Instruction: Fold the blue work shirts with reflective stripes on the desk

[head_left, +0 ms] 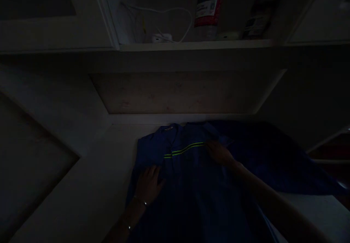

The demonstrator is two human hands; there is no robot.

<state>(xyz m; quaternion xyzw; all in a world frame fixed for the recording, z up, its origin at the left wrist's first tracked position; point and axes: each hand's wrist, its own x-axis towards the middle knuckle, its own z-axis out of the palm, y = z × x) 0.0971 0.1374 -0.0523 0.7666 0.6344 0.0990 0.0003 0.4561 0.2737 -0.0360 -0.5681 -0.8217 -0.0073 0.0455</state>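
Observation:
A dark blue work shirt (186,177) lies spread out on a pale surface, its collar toward the far edge. Thin yellow-green stripes (188,148) cross its chest. My left hand (149,182) rests flat on the left side of the shirt front, fingers stretched out. Bracelets (140,200) circle that wrist. My right hand (218,152) lies on the right side of the chest, its fingers at the end of the stripes. It looks laid on the cloth rather than closed, though the dim light blurs the fingers.
More dark blue cloth (273,159) spreads to the right of the shirt. Above is an open shelf (191,46) with a bottle (209,9), a white cable (164,10) and a small white object (162,38). Cabinet walls enclose both sides, and the light is very low.

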